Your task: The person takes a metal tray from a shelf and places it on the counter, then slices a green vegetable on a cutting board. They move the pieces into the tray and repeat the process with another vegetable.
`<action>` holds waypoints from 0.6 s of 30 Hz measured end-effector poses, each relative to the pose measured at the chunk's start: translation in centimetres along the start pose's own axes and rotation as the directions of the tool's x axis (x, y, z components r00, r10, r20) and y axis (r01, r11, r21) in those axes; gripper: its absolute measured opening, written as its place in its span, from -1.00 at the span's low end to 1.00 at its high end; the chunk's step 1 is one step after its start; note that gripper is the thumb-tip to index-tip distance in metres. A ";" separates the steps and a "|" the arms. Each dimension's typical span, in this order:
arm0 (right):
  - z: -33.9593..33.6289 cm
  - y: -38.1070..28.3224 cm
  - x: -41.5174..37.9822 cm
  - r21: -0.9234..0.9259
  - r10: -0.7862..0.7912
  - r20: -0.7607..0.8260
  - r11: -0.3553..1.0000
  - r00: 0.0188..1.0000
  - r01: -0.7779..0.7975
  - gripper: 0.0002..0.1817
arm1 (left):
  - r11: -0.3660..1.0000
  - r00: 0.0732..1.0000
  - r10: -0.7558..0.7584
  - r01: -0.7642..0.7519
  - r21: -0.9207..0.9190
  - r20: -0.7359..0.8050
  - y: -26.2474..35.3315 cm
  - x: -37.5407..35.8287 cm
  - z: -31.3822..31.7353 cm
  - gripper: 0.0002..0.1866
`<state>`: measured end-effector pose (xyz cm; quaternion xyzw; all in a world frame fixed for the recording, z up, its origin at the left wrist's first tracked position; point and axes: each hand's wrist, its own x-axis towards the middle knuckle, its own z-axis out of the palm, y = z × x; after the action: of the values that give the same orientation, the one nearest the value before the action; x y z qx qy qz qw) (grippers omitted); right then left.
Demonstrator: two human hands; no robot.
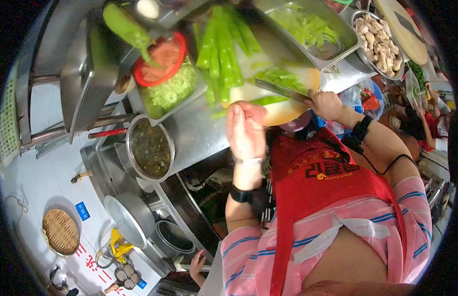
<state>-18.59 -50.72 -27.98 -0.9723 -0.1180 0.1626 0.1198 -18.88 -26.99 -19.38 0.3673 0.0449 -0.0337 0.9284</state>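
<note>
My right hand (325, 104) is closed around the handle of a kitchen knife (281, 90), whose blade lies over the cutting board (283, 112). Sliced celery (283, 78) is heaped just behind the blade, and a single stalk (268, 100) lies in front of it. My left hand (246, 126) is palm up at the board's left end, close to that stalk. Its fingers are loosely bent and slightly blurred, with nothing visible in them. Farther back, a bunch of long celery stalks (221, 54) rests on the board.
A metal tray (332, 60) holds cut celery; beside it is a bowl of pale brown chunks (379, 44). To the left stand shredded greens (175, 88), a red-rimmed bowl (180, 47), green peppers (123, 24) and a dark-filled pot (150, 148). Other people's hands show at right and below.
</note>
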 end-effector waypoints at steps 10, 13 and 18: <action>0.9 0.5 0.2 0.001 0.028 0.018 1.000 0.999 -0.028 -0.68 | -0.463 0.895 0.060 -0.368 0.806 0.443 -6.0 4.1 -12.8 -0.61; 0.6 0.3 0.2 0.009 0.035 -0.005 0.999 0.999 -0.035 -0.68 | -0.442 0.917 -0.055 -0.376 0.814 0.394 -5.7 4.4 -13.6 -0.59; 0.0 -0.2 0.1 -0.024 0.063 0.050 0.998 0.997 -0.062 -0.66 | -0.196 0.965 -0.103 -0.258 0.946 0.242 -0.9 2.8 -10.9 -0.61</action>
<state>-18.55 -50.51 -27.96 -0.9723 -0.0925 0.1895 0.1008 -16.80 -20.27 -28.21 0.9433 -0.1297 -0.0408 0.3029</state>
